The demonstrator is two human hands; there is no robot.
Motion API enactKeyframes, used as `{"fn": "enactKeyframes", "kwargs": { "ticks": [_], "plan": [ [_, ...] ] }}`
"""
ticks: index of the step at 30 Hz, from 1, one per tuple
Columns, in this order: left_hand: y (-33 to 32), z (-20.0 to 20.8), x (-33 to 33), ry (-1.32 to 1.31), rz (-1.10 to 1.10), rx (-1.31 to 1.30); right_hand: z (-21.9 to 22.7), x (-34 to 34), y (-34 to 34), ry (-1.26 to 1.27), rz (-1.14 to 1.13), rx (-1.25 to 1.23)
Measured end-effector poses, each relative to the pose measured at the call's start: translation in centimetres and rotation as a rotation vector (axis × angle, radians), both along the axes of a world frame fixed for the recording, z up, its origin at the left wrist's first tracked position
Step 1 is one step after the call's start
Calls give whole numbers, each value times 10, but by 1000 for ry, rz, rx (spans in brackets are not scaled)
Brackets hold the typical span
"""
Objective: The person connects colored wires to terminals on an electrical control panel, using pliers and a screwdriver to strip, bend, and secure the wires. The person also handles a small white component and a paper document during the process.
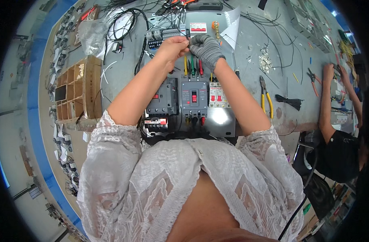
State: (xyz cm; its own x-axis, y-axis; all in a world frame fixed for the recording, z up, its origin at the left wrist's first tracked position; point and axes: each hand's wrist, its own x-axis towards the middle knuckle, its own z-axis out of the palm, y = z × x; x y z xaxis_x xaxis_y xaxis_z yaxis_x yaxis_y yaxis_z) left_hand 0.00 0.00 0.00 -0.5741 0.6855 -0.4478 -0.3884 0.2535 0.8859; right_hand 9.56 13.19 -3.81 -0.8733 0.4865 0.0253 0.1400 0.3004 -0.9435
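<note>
My bare left hand (173,51) and my right hand (207,50), in a grey knitted glove, meet at the far part of a metal mounting plate (229,126). Both are closed in a pinch, fingertips almost touching; what they hold is too small and covered to make out. Just beyond lies a row of grey terminal blocks (171,34). Nearer me on the plate sit a large grey circuit breaker (194,98) with a red switch, a black contactor-like unit (162,97) and white miniature breakers (218,95). Yellow, green and red wires (193,65) rise from the large breaker.
A divided cardboard box (90,86) stands at left, below a clear plastic bag (92,36). Yellow-handled pliers (266,97), black cable ties (288,101) and a pile of small metal parts (265,61) lie at right. A co-worker's arms (326,101) reach over the bench's right end.
</note>
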Motion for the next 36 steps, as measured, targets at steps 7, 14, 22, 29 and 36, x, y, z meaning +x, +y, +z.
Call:
{"fn": "enactKeyframes", "kwargs": {
  "ticks": [7, 14, 22, 29, 36],
  "plan": [
    [2, 30, 4, 398, -137, -175, 19, 4, -8, 20, 12, -168],
    [2, 15, -3, 549, -241, -105, 20, 7, 0, -12, 25, -44],
    [8, 7, 2, 252, -26, 1, 24, 6, -7, -40, -105, 126],
    [12, 22, 8, 604, -141, -153, 17, 2, -4, -48, -94, 214],
    [4, 37, -5, 109, -161, -38, 20, 9, -1, -13, -22, -72]
  ]
}}
